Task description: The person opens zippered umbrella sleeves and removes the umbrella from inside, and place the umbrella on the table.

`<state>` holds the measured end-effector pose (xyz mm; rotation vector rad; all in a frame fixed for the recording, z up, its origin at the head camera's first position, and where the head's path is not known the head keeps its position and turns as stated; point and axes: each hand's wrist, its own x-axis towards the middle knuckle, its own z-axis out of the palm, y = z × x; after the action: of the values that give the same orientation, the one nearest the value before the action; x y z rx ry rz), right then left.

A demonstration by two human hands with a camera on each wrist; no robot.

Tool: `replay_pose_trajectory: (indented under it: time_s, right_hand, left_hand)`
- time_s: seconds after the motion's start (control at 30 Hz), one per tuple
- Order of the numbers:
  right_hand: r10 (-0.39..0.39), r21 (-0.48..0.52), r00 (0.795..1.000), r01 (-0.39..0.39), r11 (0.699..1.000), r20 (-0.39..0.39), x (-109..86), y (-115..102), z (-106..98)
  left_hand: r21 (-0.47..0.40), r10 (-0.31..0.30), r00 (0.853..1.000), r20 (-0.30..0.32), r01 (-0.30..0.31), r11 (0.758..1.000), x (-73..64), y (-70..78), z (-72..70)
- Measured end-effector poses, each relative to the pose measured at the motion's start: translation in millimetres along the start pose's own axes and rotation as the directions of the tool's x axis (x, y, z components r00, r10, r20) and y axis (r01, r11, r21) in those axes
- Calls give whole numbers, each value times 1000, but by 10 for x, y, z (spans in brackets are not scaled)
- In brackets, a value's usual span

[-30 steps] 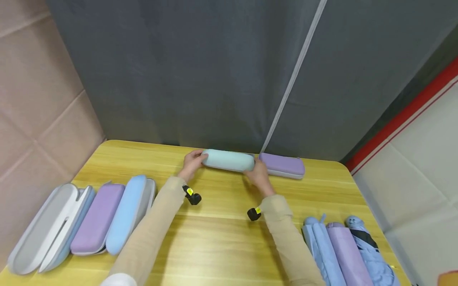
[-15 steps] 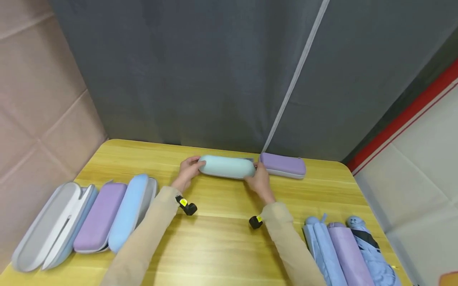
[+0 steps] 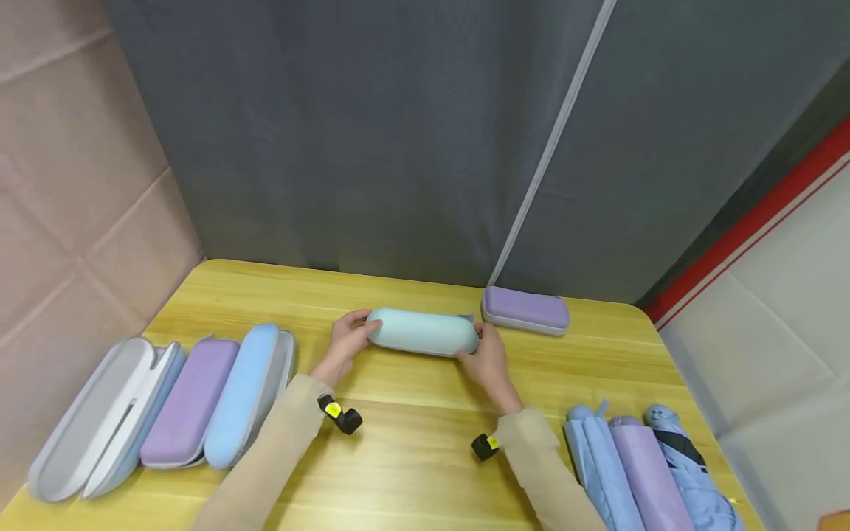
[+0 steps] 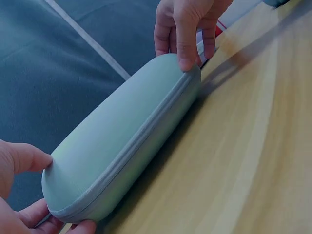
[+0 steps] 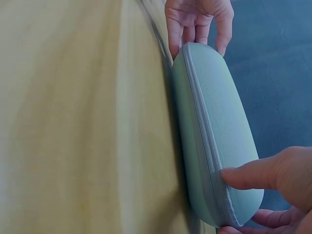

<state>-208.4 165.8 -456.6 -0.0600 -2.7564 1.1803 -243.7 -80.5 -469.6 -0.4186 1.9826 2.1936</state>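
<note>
In the head view, the left hand (image 3: 347,341) and the right hand (image 3: 490,365) are gripping a mint-green case (image 3: 422,332) by its two ends, thumbs showing on the near side, and the case is lying crosswise over the far half of the wooden table (image 3: 412,457). A purple case (image 3: 524,308) is sitting just behind and to the right, near the foot of a dark curtain (image 3: 372,133). Along the left side, an opened case (image 3: 99,413) is showing its grey inside, with a second purple case (image 3: 191,402) and a light-blue case (image 3: 242,394) leaning beside it; at the right, a rolled blue bundle (image 3: 600,461), a purple roll (image 3: 651,472) and a crumpled blue bundle (image 3: 687,472) are lying side by side. In the left wrist view, the left hand is pinching the nearer end of the mint-green case, its thumb pressing the top edge and its fingers curling below (whether the underside is touching the wood, I cannot tell). In the right wrist view, the right thumb is pressing beside the grey seam (image 5: 202,114), its fingers tucking under, while the left hand is holding the far end.
</note>
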Motion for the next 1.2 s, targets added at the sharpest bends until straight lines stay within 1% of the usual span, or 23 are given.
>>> replay_pose_trajectory:
  time_s: [0.23,0.33,0.37,0.47,0.57,0.6,0.73,0.87,0.97,1.0,1.03,1.07,1.1,1.13,1.17,1.2]
  right_hand:
    - [-2,-8,1000,2,1000,22,-204,12,-49]
    - [-29,2,999,29,1000,17,-301,12,-75]
    - [-61,6,998,61,998,4,-324,45,-70]
    - [-96,5,995,96,995,-6,-421,44,-92]
    - [-88,-9,996,88,996,10,-493,43,-109]
    - [-62,-12,998,63,998,29,-525,7,-131]
    - [-42,-39,997,45,998,64,-612,-6,-167]
    - [-25,-52,996,29,998,81,-692,-15,-208]
    - [-39,-43,995,43,998,89,-731,3,-233]
    - [-47,-36,995,50,998,89,-739,13,-239]
    - [-59,-26,994,61,998,88,-743,29,-241]
    - [-68,-8,994,69,998,90,-745,47,-244]
    - [-77,10,993,77,997,90,-747,69,-247]
    - [-90,25,992,88,996,89,-746,93,-251]
    - [-103,41,991,100,994,85,-742,116,-254]
    - [-116,58,990,111,992,81,-736,137,-258]
  left_hand:
    - [14,-1,1000,-2,1,1000,-233,-70,-20]
    - [30,6,1000,1,-6,1000,-345,-96,-31]
    - [38,7,1000,1,-7,999,-381,-105,-35]
    - [54,4,1000,-1,-4,999,-484,-131,-50]
    - [60,6,1000,-5,-6,998,-572,-155,-68]
    - [62,10,1000,-6,-9,998,-599,-161,-74]
    - [76,18,1000,0,-18,997,-700,-185,-96]
    - [85,29,1000,8,-30,996,-775,-218,-108]
    - [119,63,998,16,-65,991,-797,-245,-114]
    - [156,92,995,21,-95,983,-801,-247,-119]
    - [206,128,991,33,-132,970,-802,-252,-124]
    - [263,167,985,51,-175,949,-805,-255,-131]
    - [320,213,974,78,-227,920,-806,-257,-137]
    - [382,263,959,108,-285,879,-806,-254,-140]
    - [438,318,937,144,-348,829,-805,-248,-143]
    - [490,368,911,186,-411,769,-802,-242,-145]
